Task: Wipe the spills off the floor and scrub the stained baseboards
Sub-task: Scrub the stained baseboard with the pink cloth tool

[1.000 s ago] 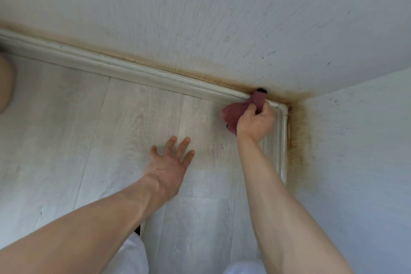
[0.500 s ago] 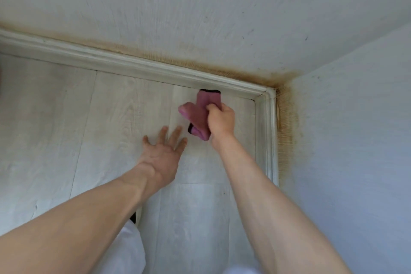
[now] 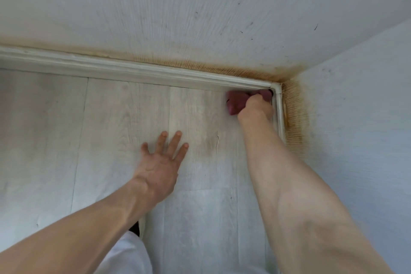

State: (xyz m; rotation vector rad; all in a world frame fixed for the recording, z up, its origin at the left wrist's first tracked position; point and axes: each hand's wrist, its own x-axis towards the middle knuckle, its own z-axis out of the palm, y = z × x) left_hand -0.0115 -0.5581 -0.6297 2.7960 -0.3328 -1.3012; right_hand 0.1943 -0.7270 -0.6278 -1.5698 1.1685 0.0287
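While the left hand [image 3: 160,162] lies flat on the floor [image 3: 111,129], the right hand [image 3: 255,110] grips a cloth [image 3: 236,101] lengthwise along the baseboard [image 3: 133,71].

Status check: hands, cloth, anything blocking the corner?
Left hand flat on floor, fingers spread. Right hand grips pink cloth at baseboard corner. Nothing blocking.
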